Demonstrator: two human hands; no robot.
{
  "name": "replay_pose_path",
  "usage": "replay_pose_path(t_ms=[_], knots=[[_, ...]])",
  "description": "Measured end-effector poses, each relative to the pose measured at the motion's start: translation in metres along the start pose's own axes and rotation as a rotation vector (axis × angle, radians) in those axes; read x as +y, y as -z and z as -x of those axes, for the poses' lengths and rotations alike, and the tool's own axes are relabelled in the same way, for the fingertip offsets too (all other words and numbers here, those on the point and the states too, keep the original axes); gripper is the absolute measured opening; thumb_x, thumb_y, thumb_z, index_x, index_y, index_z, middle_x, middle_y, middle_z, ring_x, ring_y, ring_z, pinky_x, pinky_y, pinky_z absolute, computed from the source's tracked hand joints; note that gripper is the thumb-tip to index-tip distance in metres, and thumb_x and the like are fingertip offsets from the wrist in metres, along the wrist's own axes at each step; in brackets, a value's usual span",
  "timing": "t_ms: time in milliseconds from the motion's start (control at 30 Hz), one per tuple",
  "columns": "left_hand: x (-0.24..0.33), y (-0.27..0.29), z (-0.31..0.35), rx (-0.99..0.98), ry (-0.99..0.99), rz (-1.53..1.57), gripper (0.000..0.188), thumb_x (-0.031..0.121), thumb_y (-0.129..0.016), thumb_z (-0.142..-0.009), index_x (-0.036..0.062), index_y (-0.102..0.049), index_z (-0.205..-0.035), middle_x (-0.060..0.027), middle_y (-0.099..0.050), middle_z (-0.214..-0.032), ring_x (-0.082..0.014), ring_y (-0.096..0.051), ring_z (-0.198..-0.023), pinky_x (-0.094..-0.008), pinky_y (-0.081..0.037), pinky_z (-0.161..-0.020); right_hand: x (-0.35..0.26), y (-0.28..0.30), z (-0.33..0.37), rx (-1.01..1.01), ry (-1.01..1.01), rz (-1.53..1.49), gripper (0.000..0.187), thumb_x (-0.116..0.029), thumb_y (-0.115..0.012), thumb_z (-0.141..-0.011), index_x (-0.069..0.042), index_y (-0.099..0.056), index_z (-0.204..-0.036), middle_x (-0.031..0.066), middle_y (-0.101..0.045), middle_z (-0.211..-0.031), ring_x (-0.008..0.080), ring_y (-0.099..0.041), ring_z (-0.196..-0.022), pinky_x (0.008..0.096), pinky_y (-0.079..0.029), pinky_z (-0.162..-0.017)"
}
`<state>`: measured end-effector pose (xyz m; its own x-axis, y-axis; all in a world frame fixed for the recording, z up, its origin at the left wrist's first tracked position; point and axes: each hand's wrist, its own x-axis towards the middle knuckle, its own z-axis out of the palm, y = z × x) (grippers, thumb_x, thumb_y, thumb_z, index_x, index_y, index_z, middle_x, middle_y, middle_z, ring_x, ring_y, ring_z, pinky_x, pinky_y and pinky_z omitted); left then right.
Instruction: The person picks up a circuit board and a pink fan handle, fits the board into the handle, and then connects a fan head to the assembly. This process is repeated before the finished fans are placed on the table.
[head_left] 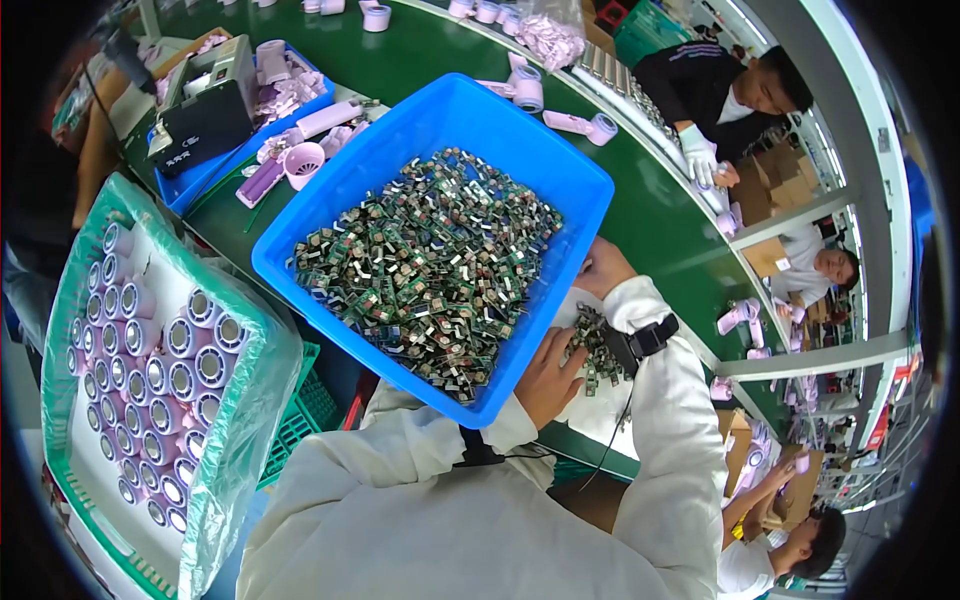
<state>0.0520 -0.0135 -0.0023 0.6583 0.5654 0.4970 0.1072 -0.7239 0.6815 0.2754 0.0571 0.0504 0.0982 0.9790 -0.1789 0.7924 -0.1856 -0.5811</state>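
I had the head cam, L lens of the worn pair, looking steeply down fr. above the wearer's white top (460, 525), blue tub (505, 130) v. close mid-view; wide fisheye bent the green bench (430, 55) round far side, co-workers (690, 85) far R.

Lilac cylinders (142, 337) in green crate (118, 192); lilac parts (527, 92) on belt (410, 45).

This is a factory assembly workshop: co-workers (690, 85) line the right edge of a green table (670, 240) scattered with pink housings (570, 122). Circuit boards (430, 260) lie heaped in a blue bin (465, 108) here.
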Motion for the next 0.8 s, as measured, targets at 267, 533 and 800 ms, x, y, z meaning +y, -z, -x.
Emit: replay_pose_path(t_ms=[267, 533, 800], knots=[[-0.006, -0.032, 0.013, 0.014, -0.055, -0.193, 0.048, 0.027, -0.073, -0.079, 0.0078, -0.059, -0.121, -0.0157, -0.048, -0.133, -0.0349, -0.046, -0.126, -0.0472, -0.039, -0.107, -0.047, 0.009, 0.031, 0.043, 0.007, -0.109, 0.041, -0.010, -0.085, -0.073, -0.001, -0.066, -0.107, 0.0059, -0.070, -0.086, 0.0138, -0.065, -0.074, 0.0294, -0.054, -0.070], [0.003, -0.105, 0.026, -0.032, -0.020, -0.495, 0.043, 0.033, -0.068, -0.084, 0.0091, -0.061, -0.119, -0.0158, -0.050, -0.134, -0.0398, -0.044, -0.129, -0.0548, -0.043, -0.099, -0.148, 0.120, 0.035, 0.194, 0.045, 0.155, 0.034, -0.001, -0.081, -0.079, -0.007, -0.064, -0.109, -0.0018, -0.066, -0.100, 0.0079, -0.062, -0.090, 0.0237, -0.050, -0.074], [-0.028, -0.103, 0.039, -0.090, -0.248, -0.202, 0.023, 0.024, -0.064, -0.085, 0.0083, -0.065, -0.102, -0.0143, -0.057, -0.109, -0.0366, -0.053, -0.104, -0.0504, -0.048, -0.083, -0.292, 0.026, -0.155, -0.285, 0.480, 0.167, 0.030, -0.013, -0.080, -0.082, -0.004, -0.067, -0.108, 0.0039, -0.067, -0.101, 0.0130, -0.063, -0.095, 0.0273, -0.051, -0.084]])
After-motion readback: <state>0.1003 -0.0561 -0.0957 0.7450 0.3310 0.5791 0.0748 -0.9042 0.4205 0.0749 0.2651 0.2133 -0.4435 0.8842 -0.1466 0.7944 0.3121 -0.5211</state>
